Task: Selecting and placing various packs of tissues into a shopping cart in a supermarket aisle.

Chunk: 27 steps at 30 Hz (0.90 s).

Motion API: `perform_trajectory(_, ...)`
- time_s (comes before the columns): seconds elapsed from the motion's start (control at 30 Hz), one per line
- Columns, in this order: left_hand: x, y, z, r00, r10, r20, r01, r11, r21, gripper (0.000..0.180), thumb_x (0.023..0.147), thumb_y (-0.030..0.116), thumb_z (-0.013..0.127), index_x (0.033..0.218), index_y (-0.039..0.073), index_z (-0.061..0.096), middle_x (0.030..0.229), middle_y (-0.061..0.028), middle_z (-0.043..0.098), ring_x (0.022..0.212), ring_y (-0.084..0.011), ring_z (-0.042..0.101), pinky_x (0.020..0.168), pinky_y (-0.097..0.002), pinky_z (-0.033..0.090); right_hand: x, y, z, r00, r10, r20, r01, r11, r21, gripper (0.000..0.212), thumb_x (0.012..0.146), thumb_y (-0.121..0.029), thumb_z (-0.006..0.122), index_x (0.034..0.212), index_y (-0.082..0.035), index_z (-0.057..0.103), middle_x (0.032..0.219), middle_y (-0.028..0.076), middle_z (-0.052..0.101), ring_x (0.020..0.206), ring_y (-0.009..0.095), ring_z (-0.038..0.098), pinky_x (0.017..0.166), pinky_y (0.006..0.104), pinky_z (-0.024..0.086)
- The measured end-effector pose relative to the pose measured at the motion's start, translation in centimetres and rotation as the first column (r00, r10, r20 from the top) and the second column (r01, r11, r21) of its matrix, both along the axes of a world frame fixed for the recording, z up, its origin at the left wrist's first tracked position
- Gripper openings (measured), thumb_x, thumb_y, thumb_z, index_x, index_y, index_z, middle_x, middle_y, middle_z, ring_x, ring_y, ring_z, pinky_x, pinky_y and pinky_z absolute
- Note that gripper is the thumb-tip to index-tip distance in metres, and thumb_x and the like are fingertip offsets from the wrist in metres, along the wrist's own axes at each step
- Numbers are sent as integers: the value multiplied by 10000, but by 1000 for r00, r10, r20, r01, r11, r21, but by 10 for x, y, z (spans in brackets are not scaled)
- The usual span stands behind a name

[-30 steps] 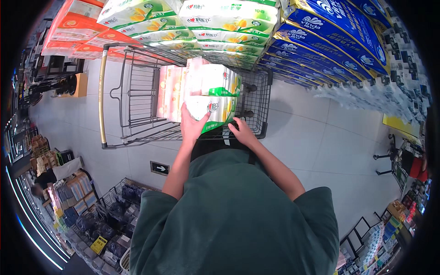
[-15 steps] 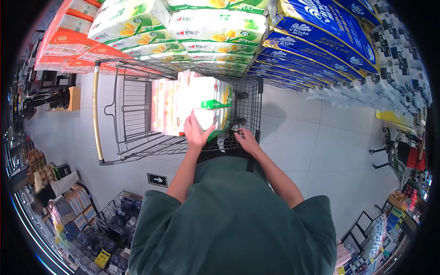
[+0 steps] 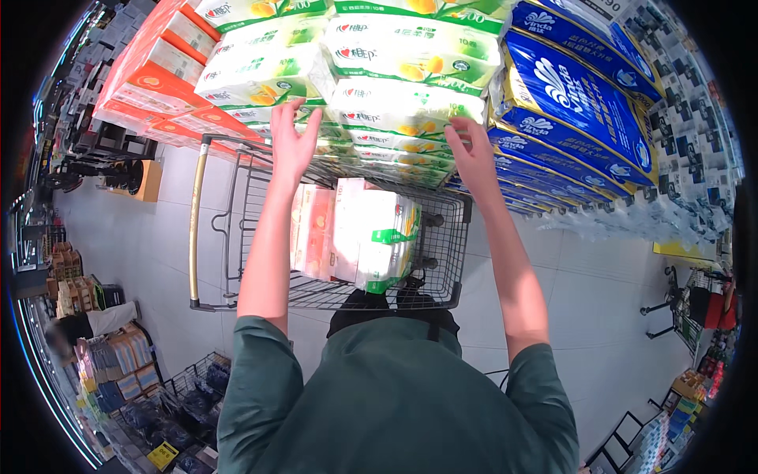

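Both my arms reach forward over a wire shopping cart to a stack of white-and-green toilet paper packs. My left hand, thumb and fingers apart, is in front of the neighbouring pack, left of the middle one. At the right end of the middle pack is my right hand, its fingers bent and spread with nothing gripped. Whether the fingertips touch the wrapping I cannot tell. Inside the cart lie a white-and-green toilet paper pack and pink-and-white packs beside it.
Orange-red packs are stacked at the far left, blue-and-gold packs at the right. The cart's handle is on its left side. Another cart stands at the right edge. Shelves and baskets of goods line the lower left.
Both hands have left the packs in the cart and moved forward and apart to the stack. The pack in the cart is let go. The view has shifted, showing more of the stacks.
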State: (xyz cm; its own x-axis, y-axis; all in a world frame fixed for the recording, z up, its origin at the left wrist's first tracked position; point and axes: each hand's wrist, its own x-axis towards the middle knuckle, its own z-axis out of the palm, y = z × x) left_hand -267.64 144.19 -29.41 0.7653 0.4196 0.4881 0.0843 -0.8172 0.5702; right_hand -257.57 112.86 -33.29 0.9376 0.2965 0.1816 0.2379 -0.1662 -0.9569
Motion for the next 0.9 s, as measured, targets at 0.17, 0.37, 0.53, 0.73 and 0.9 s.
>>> perform_trajectory(0.17,60,59,25,992,128,5,-126,971,201,615,893,378,710,1362,16,544,1372,-242,463,1284,-399,453,1075,-467,392,48,102,36,983,84,162,-61,988,-140,437,916,-290,720,1258,-42,608,1188,194,583,977,289,649,882,400,534)
perform_trajectory(0.37,63,133,17,943,333,22,-332,943,-34,867,898,424,688,1467,-118,322,1516,-315,282,1398,-451,335,1160,-482,312,40,211,15,947,318,-44,-320,924,-209,828,807,-394,811,1432,6,444,1310,319,510,1199,451,567,1014,480,472)
perform_trajectory(0.53,60,232,19,857,509,83,-457,824,-335,882,889,407,718,1433,-153,309,1483,-302,326,1383,-394,382,1139,-450,338,42,263,-12,964,262,43,-252,955,-158,1024,774,-414,836,1485,73,282,1356,351,446,1314,478,447,1084,516,400)
perform_trajectory(0.73,42,301,11,872,484,74,-253,574,-778,740,921,470,678,1399,-16,389,1293,-128,535,1119,-203,502,930,-362,401,40,291,-26,986,151,71,-143,984,-105,1158,730,-473,869,1539,-14,179,1409,346,379,1325,462,420,1105,560,351)
perform_trajectory(0.9,40,291,8,963,266,44,-152,669,-727,689,928,496,643,1435,90,414,1404,-67,499,1243,-202,463,1008,-419,344,52,306,-40,979,163,126,-165,986,1,974,757,-157,890,1492,-11,267,1382,174,509,1228,248,561,1034,370,486)
